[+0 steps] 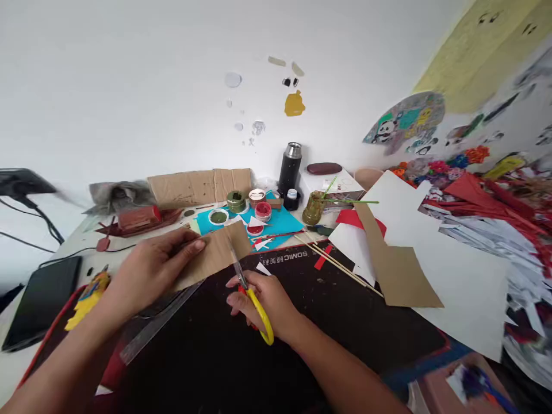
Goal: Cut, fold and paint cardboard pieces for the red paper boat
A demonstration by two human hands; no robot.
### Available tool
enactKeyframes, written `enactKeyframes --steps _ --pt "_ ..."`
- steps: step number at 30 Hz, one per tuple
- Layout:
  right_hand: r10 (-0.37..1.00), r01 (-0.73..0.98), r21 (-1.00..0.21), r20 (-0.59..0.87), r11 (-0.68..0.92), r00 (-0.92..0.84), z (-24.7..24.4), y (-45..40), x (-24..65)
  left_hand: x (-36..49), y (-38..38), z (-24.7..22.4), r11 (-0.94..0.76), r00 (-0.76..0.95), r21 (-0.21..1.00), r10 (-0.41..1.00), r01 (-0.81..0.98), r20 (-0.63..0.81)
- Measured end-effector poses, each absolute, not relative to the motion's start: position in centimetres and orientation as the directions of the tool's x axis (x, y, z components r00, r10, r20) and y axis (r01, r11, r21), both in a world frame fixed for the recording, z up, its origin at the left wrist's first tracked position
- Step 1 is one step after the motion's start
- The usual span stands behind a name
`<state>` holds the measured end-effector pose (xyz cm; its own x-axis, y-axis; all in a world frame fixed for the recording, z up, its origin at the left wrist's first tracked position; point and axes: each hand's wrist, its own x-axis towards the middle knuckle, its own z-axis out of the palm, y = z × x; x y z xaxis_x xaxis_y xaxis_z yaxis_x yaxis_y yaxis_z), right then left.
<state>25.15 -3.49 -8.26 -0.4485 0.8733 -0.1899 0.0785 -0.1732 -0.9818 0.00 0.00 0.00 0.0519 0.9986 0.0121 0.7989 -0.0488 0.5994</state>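
While the left hand (157, 267) pinched a piece of brown cardboard (213, 253) between thumb and fingers, the right hand (269, 296) gripped yellow-and-red scissors (259, 309), their blades near the cardboard's right end. Both hands were above a black mat (194, 345). Beyond stood paint pots (263, 211) on blue paper (284, 220); rightward, another cardboard piece (407, 276) lay partly on white paper (466, 293).

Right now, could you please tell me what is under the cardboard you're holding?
Beneath the cardboard, a black mat and a grey strip show at its near edge; the rest is covered.
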Motion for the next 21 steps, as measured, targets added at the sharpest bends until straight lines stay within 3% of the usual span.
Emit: enactKeyframes --steps 13,21 --pt "0.943 0.2 -0.978 -0.116 -0.054 -0.311 -8.57 -4.16 24.76 0.88 0.04 0.21 -0.057 0.072 0.608 0.997 0.791 0.001" --pt "0.887 0.054 -0.982 -0.187 -0.181 -0.421 -8.98 -3.71 24.92 0.82 0.12 0.49 -0.091 0.126 0.628 0.992 0.773 -0.011"
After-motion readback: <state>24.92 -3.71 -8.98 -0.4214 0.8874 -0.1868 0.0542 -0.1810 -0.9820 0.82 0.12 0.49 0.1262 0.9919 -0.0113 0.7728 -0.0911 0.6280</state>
